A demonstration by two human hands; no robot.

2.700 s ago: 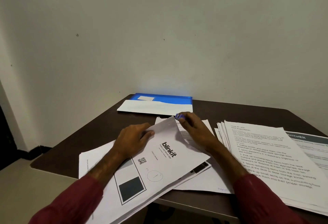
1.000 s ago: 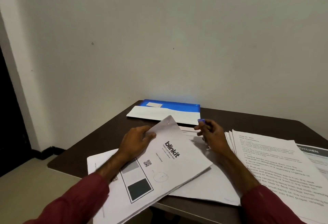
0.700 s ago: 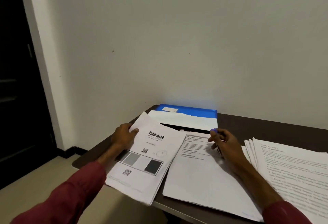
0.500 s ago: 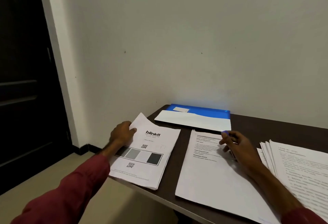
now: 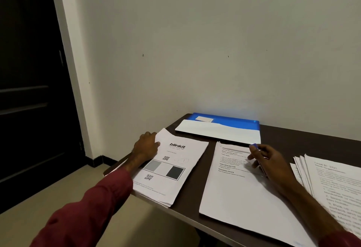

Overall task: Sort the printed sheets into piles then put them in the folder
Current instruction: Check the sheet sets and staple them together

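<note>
A pile of sheets topped by a "blinkit" page point(image 5: 172, 170) lies at the table's left edge, overhanging it. My left hand point(image 5: 146, 145) grips its far left corner, thumb on top. To its right lies a pile topped by a text sheet point(image 5: 234, 194). My right hand point(image 5: 267, 158) hovers over the top of that sheet and holds a pen with a blue cap point(image 5: 254, 145). A fanned stack of printed sheets point(image 5: 336, 184) sits at the far right. The blue folder point(image 5: 234, 120) lies at the back by the wall, with a white sheet point(image 5: 218, 131) across its front.
The dark brown table point(image 5: 312, 145) stands against a plain wall. Its left front edge runs under the blinkit pile, with floor below. A dark door point(image 5: 29, 90) is at the far left.
My left hand has slid the blinkit pile off the text sheet, leftwards to the table's left edge, and turned it square. My right hand with the pen stays over the text sheet. My view has swung left.
</note>
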